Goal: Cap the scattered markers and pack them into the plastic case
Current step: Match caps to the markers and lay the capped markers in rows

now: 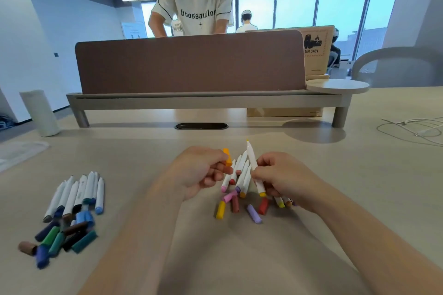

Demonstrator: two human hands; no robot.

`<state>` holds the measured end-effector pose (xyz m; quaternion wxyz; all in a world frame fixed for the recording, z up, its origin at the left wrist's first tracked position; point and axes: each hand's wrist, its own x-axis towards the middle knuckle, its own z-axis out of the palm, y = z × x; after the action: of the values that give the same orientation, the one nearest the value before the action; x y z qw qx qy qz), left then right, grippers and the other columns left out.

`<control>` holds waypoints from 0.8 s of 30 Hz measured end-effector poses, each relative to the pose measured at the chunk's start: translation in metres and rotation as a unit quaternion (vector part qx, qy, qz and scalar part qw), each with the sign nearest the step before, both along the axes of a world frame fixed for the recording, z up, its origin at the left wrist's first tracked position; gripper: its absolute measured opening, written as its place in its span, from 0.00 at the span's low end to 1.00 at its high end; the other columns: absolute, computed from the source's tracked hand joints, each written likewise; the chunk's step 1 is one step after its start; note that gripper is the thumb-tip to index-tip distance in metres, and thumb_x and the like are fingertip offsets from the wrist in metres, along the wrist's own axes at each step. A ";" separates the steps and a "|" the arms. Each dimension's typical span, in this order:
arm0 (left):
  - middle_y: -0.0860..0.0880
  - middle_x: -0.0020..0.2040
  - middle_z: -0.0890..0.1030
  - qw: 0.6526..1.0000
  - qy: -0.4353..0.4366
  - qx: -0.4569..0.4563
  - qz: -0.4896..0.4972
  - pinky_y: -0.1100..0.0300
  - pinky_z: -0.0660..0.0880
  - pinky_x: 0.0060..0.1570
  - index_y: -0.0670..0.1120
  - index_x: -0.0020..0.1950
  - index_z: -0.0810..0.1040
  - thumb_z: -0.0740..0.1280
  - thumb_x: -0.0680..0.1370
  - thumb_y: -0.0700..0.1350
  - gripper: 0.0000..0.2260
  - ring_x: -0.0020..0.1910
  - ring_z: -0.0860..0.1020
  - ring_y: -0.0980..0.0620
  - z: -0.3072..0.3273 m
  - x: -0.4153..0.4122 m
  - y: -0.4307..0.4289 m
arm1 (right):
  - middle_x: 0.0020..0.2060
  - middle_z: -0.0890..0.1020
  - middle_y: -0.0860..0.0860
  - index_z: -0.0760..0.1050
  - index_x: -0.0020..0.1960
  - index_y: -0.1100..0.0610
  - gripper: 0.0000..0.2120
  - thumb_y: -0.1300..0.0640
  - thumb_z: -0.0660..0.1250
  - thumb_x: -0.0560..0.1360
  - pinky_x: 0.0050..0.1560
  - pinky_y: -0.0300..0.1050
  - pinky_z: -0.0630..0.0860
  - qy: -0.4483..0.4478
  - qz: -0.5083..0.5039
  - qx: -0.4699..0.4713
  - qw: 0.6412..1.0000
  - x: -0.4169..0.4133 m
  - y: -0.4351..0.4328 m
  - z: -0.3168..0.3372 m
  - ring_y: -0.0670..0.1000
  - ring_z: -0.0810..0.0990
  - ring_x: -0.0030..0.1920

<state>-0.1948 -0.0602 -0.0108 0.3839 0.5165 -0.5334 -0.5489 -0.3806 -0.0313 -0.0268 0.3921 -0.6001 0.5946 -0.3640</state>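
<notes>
My left hand [200, 170] pinches an orange cap [227, 157] just above the table. My right hand [284, 178] grips a white uncapped marker [254, 167] with a yellow-orange end, its tip pointing up and away. The cap and the marker tip are apart. Under and between my hands lie several white markers [241, 175] with warm-coloured ends. Loose caps lie in front of them: yellow [220, 209], dark red [235, 203], lilac [254, 213], red [263, 206]. At the left lies a second group of uncapped markers [76, 193] with blue, green and brown caps [62, 235].
A brown desk divider [191, 62] on a grey shelf stands across the far side of the table. A person stands behind it. A white cylinder [39, 112] is at the far left, and white cables [417, 128] lie at the far right. No plastic case is in view.
</notes>
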 end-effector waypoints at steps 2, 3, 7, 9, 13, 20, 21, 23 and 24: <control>0.43 0.33 0.80 0.999 -0.043 -0.022 -0.006 0.65 0.60 0.20 0.37 0.43 0.79 0.66 0.77 0.39 0.07 0.25 0.68 0.53 -0.001 0.000 0.000 | 0.28 0.70 0.54 0.76 0.46 0.67 0.06 0.64 0.65 0.74 0.23 0.37 0.63 0.002 -0.010 -0.007 1.000 -0.001 -0.001 -0.001 0.46 0.65 0.21; 0.44 0.33 0.78 0.996 -0.082 -0.036 -0.017 0.64 0.60 0.21 0.38 0.41 0.79 0.67 0.77 0.40 0.07 0.25 0.67 0.53 0.000 0.000 0.000 | 0.27 0.70 0.53 0.76 0.44 0.64 0.04 0.63 0.65 0.74 0.23 0.36 0.63 0.007 -0.016 -0.012 1.000 -0.002 -0.002 -0.002 0.46 0.65 0.20; 0.47 0.27 0.74 0.952 -0.271 -0.043 -0.132 0.64 0.60 0.25 0.40 0.35 0.80 0.71 0.74 0.44 0.10 0.24 0.64 0.53 0.006 0.001 0.011 | 0.23 0.71 0.47 0.74 0.38 0.58 0.06 0.61 0.66 0.74 0.24 0.36 0.66 0.028 -0.038 -0.033 0.998 -0.005 -0.007 -0.006 0.44 0.67 0.19; 0.49 0.28 0.73 0.910 -0.377 -0.059 -0.165 0.63 0.63 0.28 0.43 0.35 0.82 0.72 0.72 0.48 0.10 0.26 0.66 0.53 0.008 -0.003 0.015 | 0.23 0.72 0.48 0.74 0.38 0.57 0.06 0.60 0.66 0.73 0.25 0.37 0.67 0.034 -0.043 -0.036 0.998 -0.006 -0.009 -0.007 0.44 0.67 0.20; 0.49 0.34 0.74 0.858 -0.475 -0.105 -0.166 0.60 0.66 0.33 0.46 0.39 0.86 0.72 0.71 0.53 0.11 0.34 0.71 0.52 0.003 -0.017 0.017 | 0.24 0.73 0.48 0.74 0.38 0.57 0.06 0.59 0.67 0.73 0.28 0.41 0.69 0.043 -0.048 -0.043 0.997 -0.006 -0.011 -0.009 0.44 0.69 0.21; 0.49 0.30 0.71 0.852 -0.489 -0.122 -0.140 0.60 0.65 0.32 0.43 0.35 0.81 0.71 0.72 0.58 0.18 0.31 0.69 0.52 -0.005 -0.020 0.014 | 0.28 0.76 0.50 0.78 0.45 0.61 0.07 0.56 0.67 0.74 0.34 0.44 0.74 0.062 -0.051 -0.044 0.996 -0.006 -0.011 -0.009 0.45 0.73 0.26; 0.49 0.29 0.71 0.853 -0.488 -0.125 -0.133 0.60 0.65 0.31 0.44 0.34 0.80 0.71 0.73 0.57 0.18 0.30 0.69 0.52 -0.005 -0.018 0.013 | 0.29 0.77 0.50 0.78 0.46 0.61 0.07 0.56 0.66 0.74 0.35 0.45 0.74 0.062 -0.049 -0.044 0.996 -0.006 -0.011 -0.009 0.46 0.74 0.28; 0.48 0.31 0.73 0.846 -0.504 -0.131 -0.116 0.60 0.65 0.32 0.44 0.34 0.80 0.71 0.74 0.56 0.17 0.32 0.70 0.51 -0.001 -0.014 0.011 | 0.30 0.77 0.50 0.78 0.46 0.61 0.08 0.56 0.66 0.74 0.36 0.46 0.74 0.064 -0.047 -0.044 0.996 -0.006 -0.011 -0.009 0.47 0.74 0.28; 0.47 0.32 0.73 0.840 -0.516 -0.129 -0.105 0.59 0.65 0.32 0.43 0.35 0.80 0.72 0.73 0.57 0.17 0.33 0.70 0.51 0.001 -0.011 0.010 | 0.30 0.77 0.50 0.78 0.46 0.61 0.08 0.56 0.66 0.74 0.36 0.46 0.75 0.068 -0.046 -0.045 0.996 -0.006 -0.011 -0.009 0.47 0.74 0.29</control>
<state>-0.2055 -0.0497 -0.0102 0.0563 0.6117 -0.7715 -0.1661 -0.3862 -0.0427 -0.0360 0.3063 -0.6128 0.6296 -0.3664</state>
